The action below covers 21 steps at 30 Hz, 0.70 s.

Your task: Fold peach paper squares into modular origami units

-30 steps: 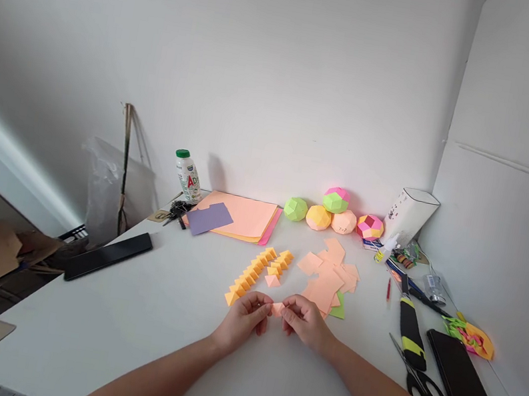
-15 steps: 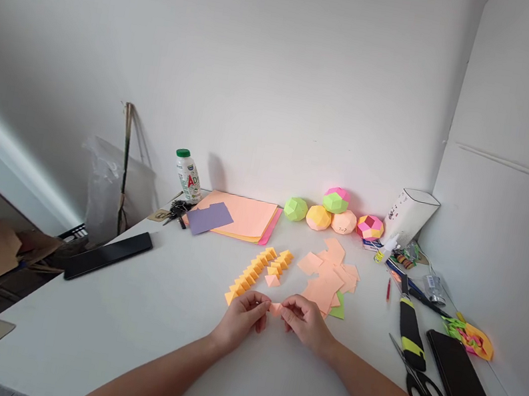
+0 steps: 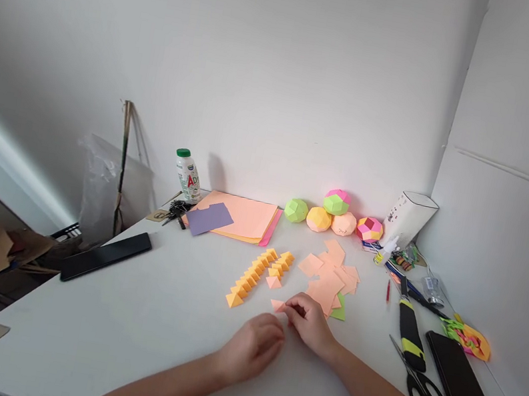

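Note:
My right hand [image 3: 309, 324] pinches a small folded peach paper piece [image 3: 277, 305] just above the white table [image 3: 131, 324]. My left hand [image 3: 253, 350] lies nearer to me, fingers curled loosely, touching nothing I can see. Just beyond the hands a row of folded orange paper units [image 3: 254, 276] runs diagonally, with one peach folded piece [image 3: 273, 282] beside it. A loose pile of peach paper squares [image 3: 330, 276] lies to the right of that, over a green scrap [image 3: 340, 310].
Paper balls [image 3: 333, 213] line the back wall by a stack of coloured sheets [image 3: 238, 216] and a small bottle [image 3: 186, 175]. Scissors [image 3: 419, 379], a yellow-black knife [image 3: 408, 323] and a phone [image 3: 465, 390] lie right; a black bar [image 3: 107, 255] lies left.
My left hand has let go of the folded peach piece and drawn back toward me. My right hand still holds the piece at about the same spot.

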Motion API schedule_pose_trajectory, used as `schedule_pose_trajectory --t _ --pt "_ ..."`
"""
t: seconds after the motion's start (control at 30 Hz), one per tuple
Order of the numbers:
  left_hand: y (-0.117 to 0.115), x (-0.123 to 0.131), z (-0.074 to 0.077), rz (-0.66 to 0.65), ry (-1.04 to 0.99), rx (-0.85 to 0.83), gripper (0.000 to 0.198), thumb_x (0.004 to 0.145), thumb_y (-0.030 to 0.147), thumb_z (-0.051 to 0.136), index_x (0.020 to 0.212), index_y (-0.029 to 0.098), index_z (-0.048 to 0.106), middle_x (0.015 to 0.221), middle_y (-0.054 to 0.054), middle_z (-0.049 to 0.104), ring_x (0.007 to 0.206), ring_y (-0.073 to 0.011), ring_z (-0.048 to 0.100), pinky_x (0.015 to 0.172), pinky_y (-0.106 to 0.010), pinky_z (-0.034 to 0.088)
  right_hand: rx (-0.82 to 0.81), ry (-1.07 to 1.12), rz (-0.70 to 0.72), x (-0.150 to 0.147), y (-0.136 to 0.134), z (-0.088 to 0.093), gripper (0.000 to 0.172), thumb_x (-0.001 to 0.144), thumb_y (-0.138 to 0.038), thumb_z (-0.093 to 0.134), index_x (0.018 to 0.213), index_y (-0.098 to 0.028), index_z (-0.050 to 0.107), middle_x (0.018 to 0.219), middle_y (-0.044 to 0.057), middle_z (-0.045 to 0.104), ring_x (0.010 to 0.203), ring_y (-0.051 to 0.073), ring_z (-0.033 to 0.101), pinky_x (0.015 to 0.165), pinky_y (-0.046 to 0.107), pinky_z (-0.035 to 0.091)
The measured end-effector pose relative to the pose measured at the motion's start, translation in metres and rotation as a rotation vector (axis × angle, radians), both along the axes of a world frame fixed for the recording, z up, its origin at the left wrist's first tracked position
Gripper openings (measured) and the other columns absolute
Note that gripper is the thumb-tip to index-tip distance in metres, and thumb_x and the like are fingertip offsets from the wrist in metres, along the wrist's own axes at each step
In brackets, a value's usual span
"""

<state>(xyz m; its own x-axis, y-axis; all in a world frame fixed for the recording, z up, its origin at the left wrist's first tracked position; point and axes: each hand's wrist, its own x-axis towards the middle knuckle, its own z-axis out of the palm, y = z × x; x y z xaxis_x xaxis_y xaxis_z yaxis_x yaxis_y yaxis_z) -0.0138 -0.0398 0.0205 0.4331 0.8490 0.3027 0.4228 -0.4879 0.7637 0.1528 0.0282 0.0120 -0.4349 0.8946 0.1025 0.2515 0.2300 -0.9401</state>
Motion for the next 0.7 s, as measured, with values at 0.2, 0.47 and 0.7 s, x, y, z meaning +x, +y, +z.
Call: schedule_pose_trajectory --t 0.2,0.47,0.7 --pt "-0.007 0.0 -0.004 -0.281 0.407 0.143 0.047 0.08 0.039 0.057 0.121 0.017 0.052 0.138 -0.014 0.041 0.131 -0.0335 0.03 0.109 -0.05 0.023 -0.037 -0.052 -0.082 -0.007 0.005 -0.005 0.016 0.079 -0.032 0.054 0.073 -0.019 0.06 0.074 0.002 0.059 0.055 0.013 0.053 0.05 0.026 0.045" --pt "-0.008 -0.004 0.002 -0.327 0.512 0.141 0.054 0.085 0.044 0.049 0.131 0.016 0.042 0.143 -0.015 0.036 0.133 -0.032 0.029 0.111 -0.049 0.021 -0.101 -0.157 -0.134 -0.034 0.033 -0.006 0.017 0.075 -0.03 0.059 0.065 -0.017 0.06 0.056 -0.003 0.055 0.032 0.007 0.043 0.036 0.022 0.034" --pt "-0.01 -0.004 0.001 -0.318 0.516 0.151 0.054 0.086 0.044 0.047 0.132 0.016 0.041 0.143 -0.014 0.036 0.133 -0.0314 0.028 0.111 -0.048 0.022 -0.094 -0.227 -0.184 -0.041 0.038 -0.005 0.013 0.077 -0.026 0.058 0.067 -0.018 0.061 0.057 -0.003 0.057 0.027 0.007 0.043 0.032 0.021 0.03"
